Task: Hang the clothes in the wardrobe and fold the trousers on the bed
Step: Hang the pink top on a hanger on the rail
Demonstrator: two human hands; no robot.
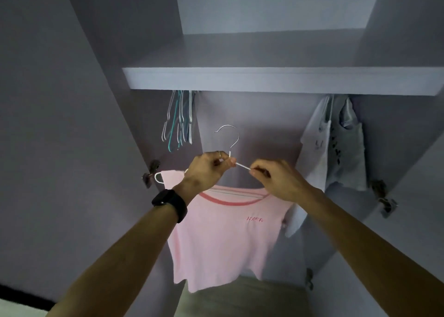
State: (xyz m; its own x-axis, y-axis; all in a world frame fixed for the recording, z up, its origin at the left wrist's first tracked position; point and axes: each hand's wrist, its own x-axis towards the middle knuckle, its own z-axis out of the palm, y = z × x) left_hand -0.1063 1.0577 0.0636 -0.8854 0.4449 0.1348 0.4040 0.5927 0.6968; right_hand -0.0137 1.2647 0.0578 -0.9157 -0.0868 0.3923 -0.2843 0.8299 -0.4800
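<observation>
Hands hold up a pink T-shirt (223, 232) on a white wire hanger (242, 165) before the open wardrobe (252, 119). The garment hangs free below them, in front of the cupboard's lower half. The left hand (206, 172), a dark watch (170, 205) on its wrist, pinches the hanger at the base of its neck, fingers curled tight round the wire. The right hand (278, 182) pinches the sloping arm just beside it, with a short bare stretch of wire showing between the two.

The hanger's long axis runs across the view, left shoulder to right, roughly parallel to the shelf (264, 80) overhead. Its hook (238, 136) stands upright directly above the left hand, its open tip turned to the left. The rail itself is hidden behind the shelf's front edge. It appears to lie above and beyond the hook, judging by the bunch of empty hangers (179, 122) dangling to the upper left and the pale garments (336, 148) hung to the right. The hook sits below the free gap between them. The left hand, nearer the hook, looks best placed to steer it up and over.
</observation>
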